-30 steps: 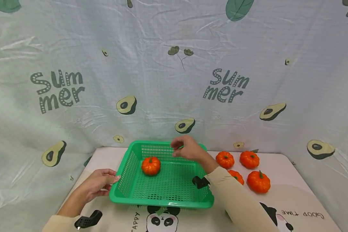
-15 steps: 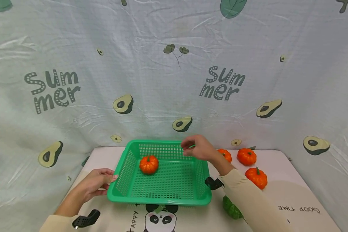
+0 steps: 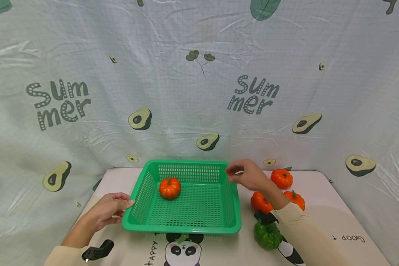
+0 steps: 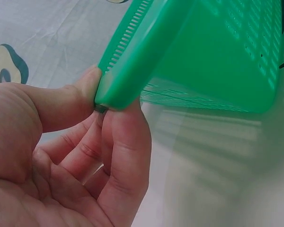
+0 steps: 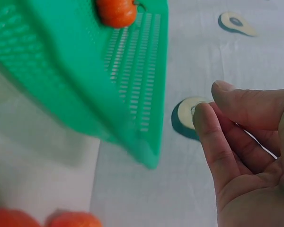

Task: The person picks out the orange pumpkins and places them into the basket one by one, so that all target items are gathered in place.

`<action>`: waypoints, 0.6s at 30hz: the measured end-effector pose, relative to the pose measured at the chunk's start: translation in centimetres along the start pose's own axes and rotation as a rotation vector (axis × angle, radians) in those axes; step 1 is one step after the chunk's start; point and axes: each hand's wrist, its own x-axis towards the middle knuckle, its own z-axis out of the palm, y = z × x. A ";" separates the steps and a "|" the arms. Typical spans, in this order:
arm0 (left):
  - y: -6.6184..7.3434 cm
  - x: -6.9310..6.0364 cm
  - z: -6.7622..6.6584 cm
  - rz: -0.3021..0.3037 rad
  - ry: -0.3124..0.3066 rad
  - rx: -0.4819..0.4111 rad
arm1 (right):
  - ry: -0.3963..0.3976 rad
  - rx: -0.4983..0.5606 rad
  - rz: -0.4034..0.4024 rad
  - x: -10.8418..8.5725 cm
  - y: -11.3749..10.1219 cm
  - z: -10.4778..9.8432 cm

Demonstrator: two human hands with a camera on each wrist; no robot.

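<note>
My left hand (image 3: 111, 210) pinches the left rim of a green plastic basket (image 3: 183, 229) between thumb and fingers. The left wrist view shows the thumb on top of the rim (image 4: 132, 66) and the fingers beneath it. One small orange pumpkin (image 3: 170, 188) sits inside, towards the back left. By the basket's back right corner hovers my right hand (image 3: 249, 175), its fingers loosely bent with nothing between them. In the right wrist view, a gap separates this hand (image 5: 251, 146) from the basket (image 5: 85, 85).
Right of the basket lie more orange pumpkins (image 3: 281, 178), partly covered by the right arm. A green bumpy vegetable (image 3: 267, 236) is nearer the front. The table covering (image 3: 119, 247) bears panda prints. A printed cloth (image 3: 173, 85) hangs behind.
My right hand has moved right, from above the basket to its back right corner. The left hand keeps its grip on the rim, and the pumpkin inside stays in place.
</note>
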 end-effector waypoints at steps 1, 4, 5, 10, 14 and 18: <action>0.0 0.0 0.0 0.000 -0.001 0.003 | 0.005 -0.008 0.000 -0.3 0.2 -0.2; 0.1 0.1 0.0 -0.001 -0.005 0.008 | 0.016 -0.024 -0.012 -1.0 1.0 -0.7; 0.1 0.1 0.0 -0.002 -0.005 0.008 | 0.018 -0.029 -0.011 -1.2 1.2 -0.8; 0.2 0.0 0.0 -0.005 -0.003 0.008 | 0.018 -0.026 0.022 -2.3 2.1 -1.5; 0.2 -0.1 -0.1 -0.006 -0.007 0.008 | 0.023 -0.028 0.037 -3.1 2.8 -2.0; 0.2 -0.2 -0.1 -0.007 -0.010 0.006 | 0.042 -0.040 0.040 -4.1 3.7 -2.6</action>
